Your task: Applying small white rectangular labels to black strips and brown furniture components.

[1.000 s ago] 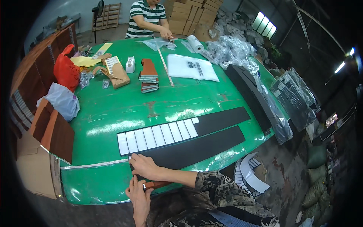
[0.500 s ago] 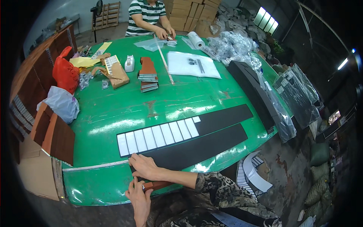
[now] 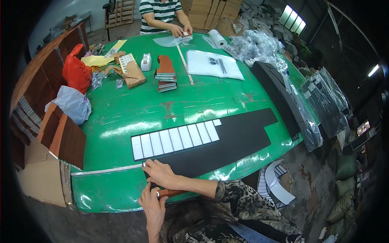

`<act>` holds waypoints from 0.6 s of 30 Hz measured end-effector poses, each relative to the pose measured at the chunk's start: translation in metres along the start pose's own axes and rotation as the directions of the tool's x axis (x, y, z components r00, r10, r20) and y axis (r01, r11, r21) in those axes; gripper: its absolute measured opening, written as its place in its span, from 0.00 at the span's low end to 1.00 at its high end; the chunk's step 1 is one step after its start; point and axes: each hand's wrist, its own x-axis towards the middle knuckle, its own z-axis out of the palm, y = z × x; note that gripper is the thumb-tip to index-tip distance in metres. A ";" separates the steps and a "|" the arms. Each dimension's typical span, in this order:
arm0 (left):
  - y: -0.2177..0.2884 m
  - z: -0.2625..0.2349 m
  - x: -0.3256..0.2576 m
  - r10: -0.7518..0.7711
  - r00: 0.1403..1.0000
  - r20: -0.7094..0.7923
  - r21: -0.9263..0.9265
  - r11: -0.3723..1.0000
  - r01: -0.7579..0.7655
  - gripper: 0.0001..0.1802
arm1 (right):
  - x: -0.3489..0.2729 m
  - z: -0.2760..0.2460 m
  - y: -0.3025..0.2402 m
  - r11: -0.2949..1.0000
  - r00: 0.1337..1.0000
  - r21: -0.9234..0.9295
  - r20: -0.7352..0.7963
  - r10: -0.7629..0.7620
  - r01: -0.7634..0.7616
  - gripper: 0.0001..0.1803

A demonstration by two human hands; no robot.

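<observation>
A long black panel [image 3: 227, 150] lies across the near part of the green table, its far side against a second black panel [image 3: 243, 121] that carries a row of white rectangles [image 3: 176, 139]. My right hand [image 3: 161, 173] is at the near-left end of the nearer panel, its fingers bent over that end. Just below it, my left hand [image 3: 153, 204] is closed around a reddish-brown strip [image 3: 172, 192] with a pale end. Part of this strip is hidden beneath my right forearm.
Brown pieces [image 3: 165, 67] are stacked mid-table, beside a white dispenser [image 3: 146, 62] and white sheets [image 3: 214, 67]. Long black parts [image 3: 275, 99] line the right edge. Brown boards [image 3: 67, 139], a white bag [image 3: 69, 103] and a red bag [image 3: 76, 73] stand left. Across the table, a person [image 3: 162, 18] handles a small piece.
The nearer black panel has moved up against the farther one, and the green gap between them has closed. Both my hands keep their places near its left end. The view has shifted slightly.
</observation>
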 end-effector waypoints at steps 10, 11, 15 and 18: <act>0.000 -0.004 0.007 -0.020 0.999 0.033 -0.022 1.000 0.021 0.22 | 0.003 -0.003 0.002 0.996 0.998 0.072 0.047 0.051 -0.054 0.23; 0.000 -0.004 0.008 -0.020 0.999 0.041 -0.023 1.000 0.021 0.22 | 0.003 -0.003 0.003 0.995 0.997 0.076 0.059 0.056 -0.061 0.23; 0.002 -0.002 0.010 -0.017 0.999 0.045 -0.024 1.000 0.018 0.22 | 0.003 -0.009 0.003 0.994 0.995 0.086 0.075 0.066 -0.072 0.23; 0.001 0.001 0.010 -0.009 0.999 0.035 -0.022 1.000 0.010 0.23 | 0.002 -0.015 0.001 0.991 0.990 0.099 0.114 0.080 -0.091 0.23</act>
